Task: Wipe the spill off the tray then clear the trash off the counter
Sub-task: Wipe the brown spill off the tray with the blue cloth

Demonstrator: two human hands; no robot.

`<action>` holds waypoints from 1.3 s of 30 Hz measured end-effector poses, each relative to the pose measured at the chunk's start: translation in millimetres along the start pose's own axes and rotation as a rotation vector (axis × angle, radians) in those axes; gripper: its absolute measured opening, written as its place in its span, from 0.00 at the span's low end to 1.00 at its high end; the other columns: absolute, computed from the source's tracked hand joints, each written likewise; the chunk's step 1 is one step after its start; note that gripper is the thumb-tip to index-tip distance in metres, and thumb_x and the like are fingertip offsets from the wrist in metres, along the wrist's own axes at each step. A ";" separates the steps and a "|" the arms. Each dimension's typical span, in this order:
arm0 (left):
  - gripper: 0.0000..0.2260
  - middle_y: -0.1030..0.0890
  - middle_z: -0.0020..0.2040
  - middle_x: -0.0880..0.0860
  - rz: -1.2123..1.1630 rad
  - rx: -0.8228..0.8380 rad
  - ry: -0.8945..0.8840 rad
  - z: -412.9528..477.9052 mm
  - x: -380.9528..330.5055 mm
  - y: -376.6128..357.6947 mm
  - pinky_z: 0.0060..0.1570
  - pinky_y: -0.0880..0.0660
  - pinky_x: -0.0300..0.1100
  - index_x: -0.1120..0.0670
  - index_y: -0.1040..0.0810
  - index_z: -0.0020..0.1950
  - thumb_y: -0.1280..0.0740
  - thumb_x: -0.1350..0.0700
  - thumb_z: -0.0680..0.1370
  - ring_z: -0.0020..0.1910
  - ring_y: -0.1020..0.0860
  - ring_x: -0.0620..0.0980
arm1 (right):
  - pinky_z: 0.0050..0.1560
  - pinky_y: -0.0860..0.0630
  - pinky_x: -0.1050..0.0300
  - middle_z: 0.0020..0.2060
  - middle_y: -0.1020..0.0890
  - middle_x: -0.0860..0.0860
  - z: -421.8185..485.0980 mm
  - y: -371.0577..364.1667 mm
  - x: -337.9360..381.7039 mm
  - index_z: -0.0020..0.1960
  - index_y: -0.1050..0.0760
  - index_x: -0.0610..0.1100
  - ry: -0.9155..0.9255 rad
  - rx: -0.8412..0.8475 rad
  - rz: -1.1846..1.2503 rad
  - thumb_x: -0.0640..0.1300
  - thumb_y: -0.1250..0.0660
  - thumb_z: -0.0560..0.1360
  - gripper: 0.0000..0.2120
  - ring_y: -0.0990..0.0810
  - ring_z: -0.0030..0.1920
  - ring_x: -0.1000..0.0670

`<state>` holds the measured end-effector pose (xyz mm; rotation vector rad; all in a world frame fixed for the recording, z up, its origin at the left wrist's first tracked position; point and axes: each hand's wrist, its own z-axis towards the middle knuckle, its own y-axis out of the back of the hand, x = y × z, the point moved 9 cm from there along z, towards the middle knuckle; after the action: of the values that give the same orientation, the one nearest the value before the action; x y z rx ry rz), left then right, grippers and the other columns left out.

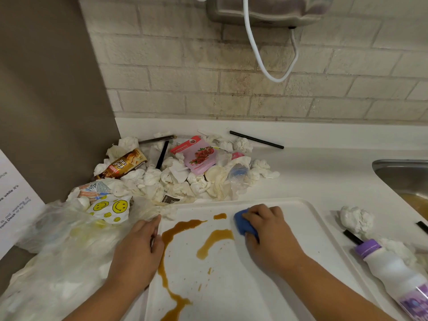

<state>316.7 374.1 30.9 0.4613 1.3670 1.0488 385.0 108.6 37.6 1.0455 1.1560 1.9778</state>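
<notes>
1. Gripping a blue cloth (243,222), the right hand (271,235) presses it onto the white tray (289,205) near the far rim. The grip is closed, with the fingers curled over the cloth.
2. The left hand (139,246) rests on the tray's left rim. Its grip is loose, with the fingers nearly straight and holding nothing.
3. The brown spill (176,230) lies on the tray between the two hands. One long streak runs down the left side, a shorter curved patch sits just left of the cloth, and small drops lie around them.
4. The tray sits on the white desk (324,172).
5. A trash pile (185,179) of crumpled tissues, wrappers and a pink packet (196,155) lies on the desk behind the tray, in the wall corner.
6. A clear plastic bag (69,251) printed with smiley faces sits left of the tray.
7. Right of the tray lie a crumpled tissue (356,218) and a white bottle (393,272) with a purple cap. A steel sink (403,172) is beyond them.
8. A black straw (256,139) lies at the back of the desk.
</notes>
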 end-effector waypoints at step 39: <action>0.20 0.28 0.45 0.45 -0.015 -0.001 0.001 -0.1 -0.1 -0.1 0.41 0.32 0.37 0.52 0.29 0.70 0.37 0.58 0.77 0.38 0.28 0.44 | 0.52 0.32 0.63 0.54 0.26 0.56 10.7 -0.4 16.9 0.58 0.22 0.52 0.035 0.127 0.054 0.46 0.36 0.74 0.13 0.31 0.52 0.49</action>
<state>316.7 373.9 30.8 0.4494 1.3684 1.0375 385.7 126.7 46.0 1.1210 1.2995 1.9935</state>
